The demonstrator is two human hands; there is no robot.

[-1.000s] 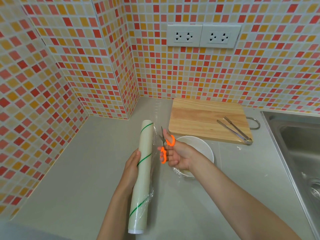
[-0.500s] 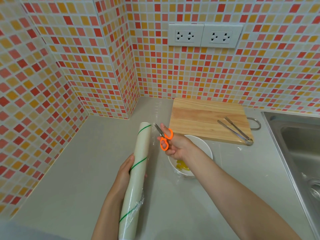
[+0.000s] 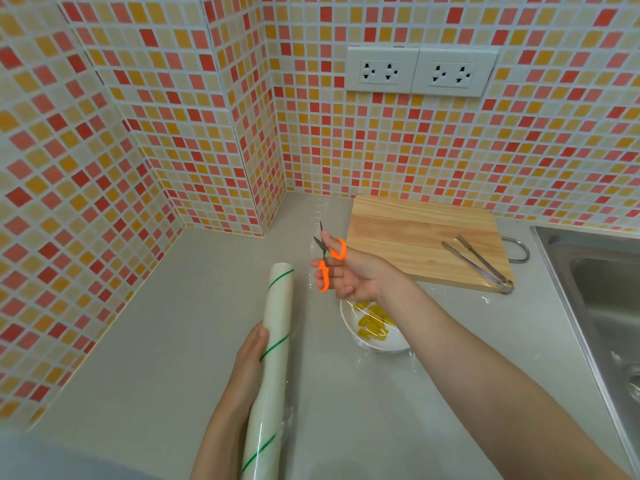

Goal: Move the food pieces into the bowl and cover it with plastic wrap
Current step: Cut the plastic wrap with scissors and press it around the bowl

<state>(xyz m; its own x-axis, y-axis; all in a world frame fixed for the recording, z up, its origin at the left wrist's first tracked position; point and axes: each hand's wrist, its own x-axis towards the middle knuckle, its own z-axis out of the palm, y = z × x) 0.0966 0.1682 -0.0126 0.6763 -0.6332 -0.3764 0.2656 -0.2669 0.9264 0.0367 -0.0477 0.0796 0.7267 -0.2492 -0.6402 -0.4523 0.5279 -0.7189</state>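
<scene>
The film between roll (image 3: pixel 277 327) and bowl (image 3: pixel 372 336) may bunch or tear crookedly if the scissors (image 3: pixel 327 258) close while it hangs slack. The left hand (image 3: pixel 249 362) grips the tilted roll above the worktop (image 3: pixel 156 341); the right hand (image 3: pixel 349 271), raised above the bowl, holds the scissors, blades slightly parted. Yellow food (image 3: pixel 372 325) lies in the bowl under film.

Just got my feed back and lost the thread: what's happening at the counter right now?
A person is partway through wrapping a bowl. The left hand grips a roll of plastic wrap, and the right hand holds orange-handled scissors with the blades open, beside the roll's far end. The white bowl already holds yellow food pieces, with film lying over it. Metal tongs rest on the wooden cutting board.
</scene>
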